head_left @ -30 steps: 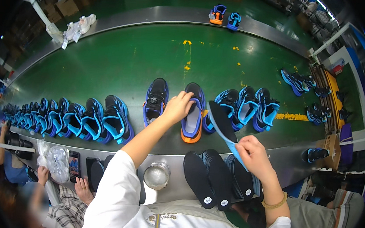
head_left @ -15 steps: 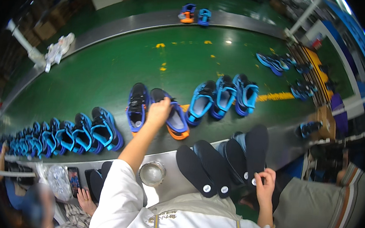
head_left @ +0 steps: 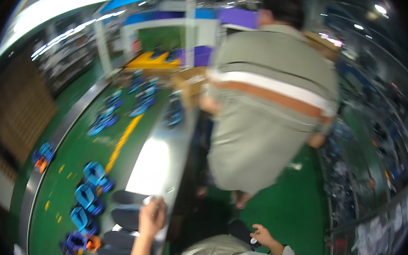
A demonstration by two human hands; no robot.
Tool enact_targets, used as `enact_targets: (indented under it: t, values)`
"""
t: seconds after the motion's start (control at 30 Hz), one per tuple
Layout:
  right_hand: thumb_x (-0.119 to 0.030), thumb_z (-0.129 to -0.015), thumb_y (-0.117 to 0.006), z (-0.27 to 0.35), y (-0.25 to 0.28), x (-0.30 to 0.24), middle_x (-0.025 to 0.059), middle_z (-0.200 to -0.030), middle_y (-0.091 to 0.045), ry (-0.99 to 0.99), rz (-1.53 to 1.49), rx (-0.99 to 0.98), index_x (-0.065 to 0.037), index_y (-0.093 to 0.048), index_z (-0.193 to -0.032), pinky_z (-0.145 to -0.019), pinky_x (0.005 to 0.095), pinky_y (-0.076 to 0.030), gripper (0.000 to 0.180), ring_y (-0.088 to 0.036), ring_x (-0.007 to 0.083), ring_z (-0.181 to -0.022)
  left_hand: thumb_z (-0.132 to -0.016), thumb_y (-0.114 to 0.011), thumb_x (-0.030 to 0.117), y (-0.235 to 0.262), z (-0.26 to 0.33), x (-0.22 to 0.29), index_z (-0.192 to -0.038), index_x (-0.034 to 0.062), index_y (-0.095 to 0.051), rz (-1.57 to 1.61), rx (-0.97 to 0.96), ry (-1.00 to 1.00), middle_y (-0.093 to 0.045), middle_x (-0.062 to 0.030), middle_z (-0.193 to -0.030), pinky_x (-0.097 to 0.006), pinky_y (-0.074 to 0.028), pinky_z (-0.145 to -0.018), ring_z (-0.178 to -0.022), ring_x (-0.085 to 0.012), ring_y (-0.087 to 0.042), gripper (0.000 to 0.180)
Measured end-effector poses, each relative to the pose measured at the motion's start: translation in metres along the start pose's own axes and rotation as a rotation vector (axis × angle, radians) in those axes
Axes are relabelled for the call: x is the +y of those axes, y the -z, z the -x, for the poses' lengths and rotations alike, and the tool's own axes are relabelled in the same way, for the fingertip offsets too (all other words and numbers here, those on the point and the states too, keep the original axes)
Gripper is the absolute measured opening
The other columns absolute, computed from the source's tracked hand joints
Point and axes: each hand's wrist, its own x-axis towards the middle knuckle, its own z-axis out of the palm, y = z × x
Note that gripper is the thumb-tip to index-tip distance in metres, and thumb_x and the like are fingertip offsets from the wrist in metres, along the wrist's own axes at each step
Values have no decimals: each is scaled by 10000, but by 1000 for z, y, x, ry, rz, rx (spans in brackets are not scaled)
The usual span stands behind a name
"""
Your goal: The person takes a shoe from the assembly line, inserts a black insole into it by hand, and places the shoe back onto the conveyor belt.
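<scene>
The view is blurred. My left hand [head_left: 151,218] rests on the metal ledge [head_left: 155,164], its fingers on the end of a dark insole [head_left: 129,198]. More dark insoles [head_left: 121,239] lie in a row below it. My right hand [head_left: 263,236] is low by my lap, closed on the edge of a dark flat insole [head_left: 240,228]. Blue shoes [head_left: 87,196] stand on the green conveyor belt [head_left: 69,165] just left of the insoles, one of them with an orange sole [head_left: 90,243].
A person in an olive shirt with white and orange stripes [head_left: 268,108] stands close ahead, back turned, on the green floor [head_left: 298,207]. More blue shoes [head_left: 141,101] lie further along the belt. A cardboard box [head_left: 188,80] stands at the ledge's far end. Racks line the right side.
My head has turned right, so the belt now runs along the left. My left hand left the shoe and came back to the insoles. My right hand dropped to my lap.
</scene>
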Motion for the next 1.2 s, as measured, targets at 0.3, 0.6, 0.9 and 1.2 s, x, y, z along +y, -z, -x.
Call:
enact_targets:
  t: [0.3,0.6,0.9,1.2]
  values:
    - [-101,-706,-665,66,233,238,134,-765,-611,-499,-646,473,19,-558,-1026,-487,310,-476,358,-590,200,-562,-826,-486,335,-411,44,80,-1175,18,-440,126,-1272,-179,-530,-219,-1021,-479,-407,-758,-845,-374,-514,474]
    - [-36,-731,-530,-2,524,164,73,-769,-566,146,77,737,-33,-513,-972,-650,313,-446,242,-545,176,-713,-827,-493,328,-619,-29,167,-1146,22,-460,87,-1239,52,-538,-206,-993,-459,-413,-747,-827,-351,-517,443]
    - [-8,-783,-486,-44,845,-30,166,-854,-562,706,581,1295,-20,-508,-1008,-689,348,-458,226,-572,276,-802,-828,-499,321,-821,-138,264,-1116,26,-480,169,-1141,88,-546,-193,-964,-439,-418,-735,-810,-328,-521,414]
    - [-65,-740,-521,-59,1152,-132,177,-903,-626,821,368,1629,-1,-632,-919,-783,316,-456,220,-611,268,-855,-828,-505,314,-956,-226,355,-1087,30,-499,196,-979,124,-555,-180,-936,-419,-424,-724,-792,-305,-524,385]
